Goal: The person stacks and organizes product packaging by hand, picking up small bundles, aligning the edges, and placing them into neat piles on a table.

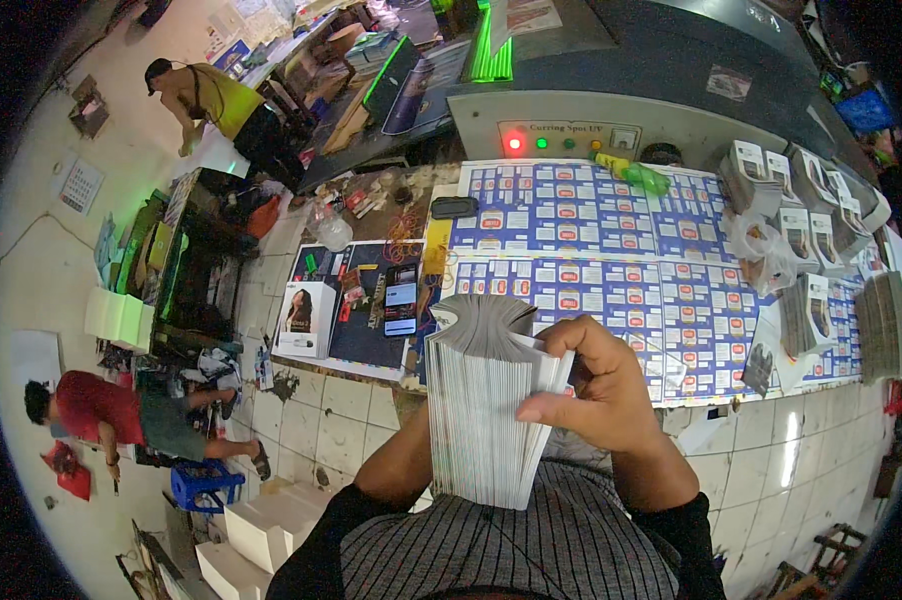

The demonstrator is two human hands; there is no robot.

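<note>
A thick stack of die-cut paper sheets (483, 420) stands on edge in front of my chest, its pale edges facing up and a curved notch at its far end. My right hand (601, 385) is closed on the right side of this stack, the thumb on the near face and the fingers bent over the far corner. A few sheets at that side fan slightly apart from the others. My left forearm (396, 465) reaches up behind the stack, which hides the left hand and its fingers.
Blue-and-white printed sheets (561, 270) cover the table, with similar stacks (809, 310) and a plastic bag (761, 250) at right. A phone (401, 300), a black case (454, 207) and a portrait-printed stack (306, 320) lie left. A machine (571, 125) stands behind; two people are at left.
</note>
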